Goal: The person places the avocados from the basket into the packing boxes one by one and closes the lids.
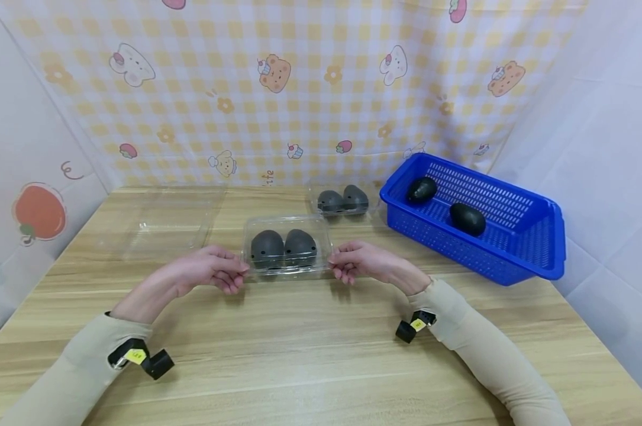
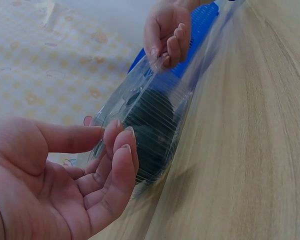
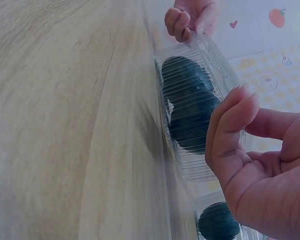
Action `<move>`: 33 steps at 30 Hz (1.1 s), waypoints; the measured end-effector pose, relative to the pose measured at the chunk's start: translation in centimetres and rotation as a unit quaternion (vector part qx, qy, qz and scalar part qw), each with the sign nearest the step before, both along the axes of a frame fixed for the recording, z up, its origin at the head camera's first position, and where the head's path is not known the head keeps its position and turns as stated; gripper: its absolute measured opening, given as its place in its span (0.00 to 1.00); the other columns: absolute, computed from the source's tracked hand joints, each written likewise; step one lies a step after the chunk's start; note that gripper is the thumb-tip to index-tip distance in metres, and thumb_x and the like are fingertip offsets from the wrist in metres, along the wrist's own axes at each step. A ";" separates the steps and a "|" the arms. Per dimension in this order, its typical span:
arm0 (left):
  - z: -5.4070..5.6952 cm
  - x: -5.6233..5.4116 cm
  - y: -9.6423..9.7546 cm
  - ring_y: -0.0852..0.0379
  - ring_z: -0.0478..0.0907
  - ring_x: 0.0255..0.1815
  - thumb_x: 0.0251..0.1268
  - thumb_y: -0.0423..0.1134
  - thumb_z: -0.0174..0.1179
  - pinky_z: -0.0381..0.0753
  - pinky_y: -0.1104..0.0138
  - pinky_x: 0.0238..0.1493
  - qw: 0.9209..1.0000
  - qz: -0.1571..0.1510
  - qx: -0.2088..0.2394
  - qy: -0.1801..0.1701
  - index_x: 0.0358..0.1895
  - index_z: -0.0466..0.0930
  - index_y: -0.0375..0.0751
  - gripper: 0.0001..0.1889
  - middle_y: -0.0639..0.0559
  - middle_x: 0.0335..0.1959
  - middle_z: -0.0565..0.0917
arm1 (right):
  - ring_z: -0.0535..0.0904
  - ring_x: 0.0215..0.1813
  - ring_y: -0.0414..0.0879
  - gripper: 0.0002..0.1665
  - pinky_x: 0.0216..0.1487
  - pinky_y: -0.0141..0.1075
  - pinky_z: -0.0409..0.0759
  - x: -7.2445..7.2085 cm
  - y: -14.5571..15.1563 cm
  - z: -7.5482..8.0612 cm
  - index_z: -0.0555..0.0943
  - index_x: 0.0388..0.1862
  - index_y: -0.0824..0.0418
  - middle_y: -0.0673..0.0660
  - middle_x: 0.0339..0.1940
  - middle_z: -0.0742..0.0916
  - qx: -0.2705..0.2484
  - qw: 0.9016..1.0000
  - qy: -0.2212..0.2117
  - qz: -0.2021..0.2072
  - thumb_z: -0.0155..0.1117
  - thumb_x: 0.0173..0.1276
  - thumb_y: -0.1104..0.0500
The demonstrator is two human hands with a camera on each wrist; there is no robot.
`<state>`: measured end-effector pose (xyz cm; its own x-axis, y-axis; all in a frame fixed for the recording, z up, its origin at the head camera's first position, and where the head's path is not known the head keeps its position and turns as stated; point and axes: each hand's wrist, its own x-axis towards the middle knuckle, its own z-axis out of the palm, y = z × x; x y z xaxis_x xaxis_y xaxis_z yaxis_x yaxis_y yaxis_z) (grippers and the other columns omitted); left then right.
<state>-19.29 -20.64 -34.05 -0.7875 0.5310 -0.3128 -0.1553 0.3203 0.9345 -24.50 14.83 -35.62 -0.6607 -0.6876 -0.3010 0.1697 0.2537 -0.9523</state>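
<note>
A transparent plastic clamshell box (image 1: 287, 271) with two dark avocados (image 1: 300, 244) inside stands in the middle of the table, its lid down over them. My left hand (image 1: 221, 269) pinches the box's left front corner between thumb and fingers. At the opposite front corner, my right hand (image 1: 354, 260) pinches the rim in the same way. From the left wrist view, the ribbed wall of the box (image 2: 155, 120) shows between the two hands. The right wrist view has the avocados (image 3: 187, 102) seen through that wall, close over the wooden surface.
Behind it stands a second transparent box with two avocados (image 1: 355, 200). A blue perforated basket (image 1: 438, 239) at the right holds two loose avocados (image 1: 467, 219). More transparent plastic packaging (image 1: 166, 222) lies at the back left. A patterned curtain (image 1: 310, 118) hangs along the table's far edge.
</note>
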 end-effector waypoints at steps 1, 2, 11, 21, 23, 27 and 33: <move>0.0 0.0 0.0 0.57 0.83 0.31 0.75 0.34 0.53 0.85 0.64 0.39 1.000 0.000 -0.001 0.001 0.44 0.79 0.22 0.14 0.46 0.30 0.84 | 0.76 0.27 0.41 0.08 0.27 0.28 0.74 0.0 0.0 0.0 0.75 0.40 0.69 0.54 0.27 0.82 0.000 1.000 0.000 -0.002 0.51 0.78 0.65; -0.1 0.0 0.0 0.57 0.83 0.31 0.76 0.34 0.53 0.85 0.64 0.39 1.000 0.001 -0.001 0.002 0.44 0.78 0.21 0.14 0.46 0.31 0.84 | 0.76 0.27 0.41 0.08 0.27 0.28 0.74 0.1 0.0 0.0 0.74 0.40 0.70 0.53 0.26 0.82 0.001 1.000 0.000 -0.004 0.51 0.78 0.65; -0.2 0.0 0.1 0.58 0.82 0.30 0.76 0.34 0.53 0.85 0.65 0.38 1.000 0.004 -0.001 0.004 0.44 0.78 0.21 0.13 0.46 0.30 0.83 | 0.76 0.27 0.40 0.07 0.27 0.28 0.74 0.1 0.0 -0.1 0.74 0.42 0.71 0.54 0.27 0.81 -0.002 1.000 -0.005 -0.012 0.51 0.77 0.66; -0.1 0.2 0.1 0.57 0.82 0.30 0.76 0.34 0.52 0.86 0.65 0.39 1.000 0.005 -0.007 0.003 0.43 0.77 0.22 0.13 0.46 0.30 0.83 | 0.76 0.28 0.41 0.08 0.27 0.28 0.74 0.0 -0.3 -0.3 0.74 0.41 0.70 0.54 0.27 0.81 -0.010 1.000 -0.007 -0.012 0.51 0.78 0.65; -0.1 0.2 0.0 0.57 0.83 0.31 0.76 0.34 0.51 0.86 0.64 0.39 1.000 0.007 -0.005 0.002 0.44 0.77 0.22 0.13 0.46 0.30 0.83 | 0.76 0.28 0.41 0.08 0.27 0.28 0.74 0.0 -0.4 -0.3 0.74 0.39 0.68 0.54 0.27 0.81 -0.012 1.000 -0.005 -0.011 0.51 0.78 0.65; 0.0 0.3 0.0 0.57 0.82 0.31 0.77 0.34 0.50 0.85 0.65 0.39 1.000 0.011 -0.002 -0.006 0.44 0.76 0.24 0.12 0.47 0.30 0.82 | 0.76 0.27 0.41 0.09 0.27 0.28 0.75 0.0 -0.9 -0.5 0.74 0.37 0.66 0.54 0.27 0.81 -0.016 1.000 -0.003 -0.010 0.51 0.79 0.64; 0.1 0.4 -0.3 0.56 0.82 0.31 0.78 0.34 0.47 0.85 0.65 0.39 1.000 0.012 -0.002 -0.027 0.43 0.73 0.27 0.11 0.48 0.30 0.80 | 0.76 0.27 0.41 0.09 0.27 0.28 0.75 0.0 -1.7 -0.6 0.74 0.36 0.66 0.55 0.27 0.80 -0.017 1.000 -0.014 -0.015 0.51 0.79 0.64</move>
